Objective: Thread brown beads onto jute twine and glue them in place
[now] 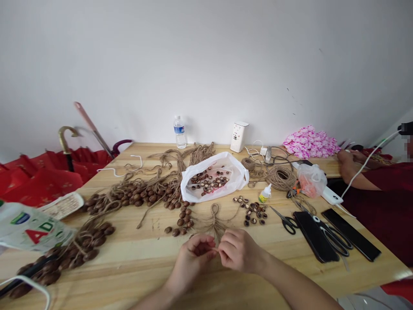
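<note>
My left hand (193,257) and my right hand (239,252) meet fingertip to fingertip low over the table, both closed in a pinch. A thin strand of brown twine seems to run between their fingers; its end is hidden. Just beyond them lies a looped bundle of twine (214,217), its strands fanned out toward my hands. Brown nut shells (183,221) lie to the left of the bundle. Halved shells (254,212), dark inside, are scattered to its right. Behind it an open white plastic bag (215,177) holds more halves.
Strung nuts (151,193) fill the left side. A glue bottle (265,193), scissors (285,220), a black phone (314,237) and a twine coil (280,177) stand or lie at right. A water bottle (180,132) is by the wall. Another person's arm (358,172) rests at far right.
</note>
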Action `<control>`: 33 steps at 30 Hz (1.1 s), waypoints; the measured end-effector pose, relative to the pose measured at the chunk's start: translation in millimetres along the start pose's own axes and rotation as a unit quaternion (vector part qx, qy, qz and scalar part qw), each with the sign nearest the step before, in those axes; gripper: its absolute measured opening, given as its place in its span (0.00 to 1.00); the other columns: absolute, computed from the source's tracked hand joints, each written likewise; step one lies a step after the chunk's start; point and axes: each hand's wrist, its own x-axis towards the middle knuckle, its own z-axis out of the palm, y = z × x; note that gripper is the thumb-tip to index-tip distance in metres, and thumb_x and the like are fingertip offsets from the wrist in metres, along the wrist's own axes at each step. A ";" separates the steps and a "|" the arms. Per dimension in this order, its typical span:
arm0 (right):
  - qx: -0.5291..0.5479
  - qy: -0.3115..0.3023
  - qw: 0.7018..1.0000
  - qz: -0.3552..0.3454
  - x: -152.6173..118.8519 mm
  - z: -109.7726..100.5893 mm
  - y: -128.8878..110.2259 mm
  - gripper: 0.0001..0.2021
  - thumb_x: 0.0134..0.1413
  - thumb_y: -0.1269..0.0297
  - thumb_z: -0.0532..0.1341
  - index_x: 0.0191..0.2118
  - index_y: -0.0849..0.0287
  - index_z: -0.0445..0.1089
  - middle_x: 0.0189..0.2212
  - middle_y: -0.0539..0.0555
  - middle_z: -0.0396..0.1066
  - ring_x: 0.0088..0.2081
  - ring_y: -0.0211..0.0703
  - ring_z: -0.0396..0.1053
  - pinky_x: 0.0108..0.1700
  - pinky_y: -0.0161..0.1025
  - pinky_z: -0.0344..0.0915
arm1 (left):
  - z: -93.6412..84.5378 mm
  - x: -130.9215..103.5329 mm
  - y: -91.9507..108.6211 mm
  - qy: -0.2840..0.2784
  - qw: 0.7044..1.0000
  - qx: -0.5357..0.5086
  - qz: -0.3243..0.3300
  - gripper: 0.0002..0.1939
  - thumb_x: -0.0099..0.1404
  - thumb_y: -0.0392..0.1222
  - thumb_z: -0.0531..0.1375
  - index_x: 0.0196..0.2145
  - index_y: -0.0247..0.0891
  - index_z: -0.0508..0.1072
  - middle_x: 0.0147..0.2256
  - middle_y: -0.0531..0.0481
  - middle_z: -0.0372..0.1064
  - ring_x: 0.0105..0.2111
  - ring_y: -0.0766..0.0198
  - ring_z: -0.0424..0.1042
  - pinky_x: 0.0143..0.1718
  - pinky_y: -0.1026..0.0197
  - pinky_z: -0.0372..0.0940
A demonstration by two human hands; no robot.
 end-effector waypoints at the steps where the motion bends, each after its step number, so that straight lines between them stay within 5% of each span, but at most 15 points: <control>1: 0.016 0.006 1.000 0.008 -0.3 -0.3 1.2 0.07 0.49 0.74 0.54 0.23 0.60 0.63 0.21 0.52 0.64 0.26 0.39 0.60 0.27 0.35 0.57 | 0.2 -0.1 0.8 0.002 1.000 -0.004 -0.005 0.11 0.44 0.34 0.68 0.29 0.36 0.74 0.28 0.50 0.72 0.29 0.64 0.70 0.32 0.63 0.66; 6: 0.073 0.034 0.995 0.066 -3.0 -5.6 11.1 0.06 0.48 0.75 0.53 0.26 0.59 0.62 0.22 0.51 0.64 0.27 0.38 0.61 0.29 0.34 0.57 | 0.8 3.1 4.5 0.017 0.999 -0.026 -0.033 0.13 0.42 0.37 0.69 0.28 0.36 0.74 0.28 0.51 0.71 0.28 0.64 0.70 0.31 0.62 0.66; 13: 0.028 -0.109 0.974 0.196 -9.9 -8.2 29.2 0.06 0.54 0.73 0.54 0.29 0.59 0.67 0.27 0.53 0.68 0.31 0.40 0.65 0.32 0.34 0.57 | -1.0 7.1 3.9 0.017 0.996 0.069 0.046 0.11 0.50 0.45 0.65 0.29 0.36 0.75 0.29 0.50 0.68 0.28 0.64 0.67 0.29 0.63 0.63; 17: -0.022 -0.082 0.937 0.338 -22.2 -18.2 60.3 0.09 0.56 0.70 0.54 0.28 0.58 0.69 0.25 0.53 0.70 0.30 0.41 0.67 0.33 0.35 0.59 | -1.2 1.9 5.5 0.029 0.989 0.140 0.026 0.15 0.53 0.53 0.62 0.29 0.36 0.75 0.24 0.51 0.67 0.24 0.64 0.63 0.25 0.64 0.60; 21: -0.099 -0.043 0.885 0.453 -39.1 -30.1 97.3 0.11 0.58 0.70 0.50 0.36 0.59 0.70 0.32 0.56 0.73 0.36 0.44 0.68 0.39 0.36 0.60 | 0.2 -5.8 12.7 -0.026 0.982 0.188 0.015 0.19 0.55 0.57 0.58 0.25 0.36 0.74 0.20 0.53 0.62 0.23 0.65 0.60 0.25 0.64 0.57; 26: -0.093 -0.097 0.884 0.447 -50.4 -24.7 114.2 0.09 0.53 0.71 0.55 0.38 0.60 0.71 0.39 0.58 0.72 0.41 0.45 0.67 0.42 0.36 0.59 | 0.4 -8.3 16.2 -0.044 0.978 0.198 -0.043 0.28 0.57 0.64 0.50 0.31 0.35 0.74 0.15 0.60 0.45 0.17 0.69 0.47 0.20 0.65 0.48; 33: -0.068 -0.146 0.897 0.411 -52.4 -10.5 113.6 0.14 0.47 0.77 0.57 0.40 0.59 0.73 0.37 0.56 0.73 0.43 0.47 0.64 0.46 0.38 0.58 | 0.6 -6.3 19.8 -0.041 0.981 0.186 -0.041 0.29 0.55 0.66 0.51 0.24 0.36 0.75 0.15 0.59 0.42 0.18 0.69 0.46 0.20 0.65 0.43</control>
